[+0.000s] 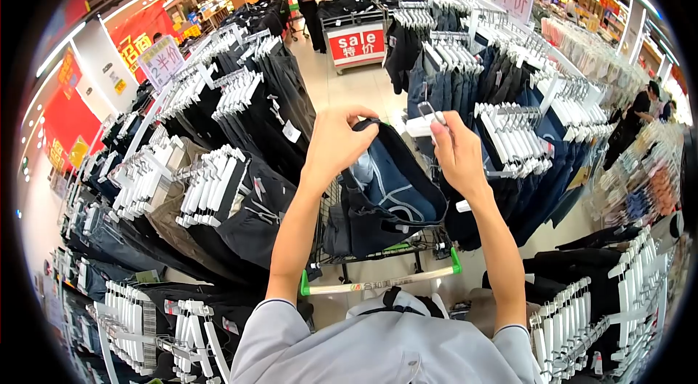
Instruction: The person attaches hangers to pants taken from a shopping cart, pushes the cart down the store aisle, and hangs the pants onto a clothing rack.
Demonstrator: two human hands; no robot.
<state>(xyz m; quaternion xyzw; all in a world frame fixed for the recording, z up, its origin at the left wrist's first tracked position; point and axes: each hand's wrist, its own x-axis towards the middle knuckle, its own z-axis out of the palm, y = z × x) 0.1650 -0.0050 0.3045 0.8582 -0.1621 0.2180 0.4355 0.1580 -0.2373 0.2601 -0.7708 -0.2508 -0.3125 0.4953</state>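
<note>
A pair of dark jeans (396,184) hangs in front of me above a shopping cart, its waist spread so the blue inside shows. My left hand (340,142) is closed on the waistband at the upper left, thumb and fingers pinching the edge. My right hand (458,150) grips a white clip hanger (419,126) near its metal hook, just right of the waistband. The hanger's far end shows low beside my right wrist; its middle is hidden. Whether the hanger still touches the jeans, I cannot tell.
The cart's handle (382,282) with green ends crosses close to my body. Racks of trousers on white hangers (211,188) stand left, and more jeans racks (512,140) right. Ahead is a bin with a red sale sign (356,46); a person in black (310,9) stands beside it.
</note>
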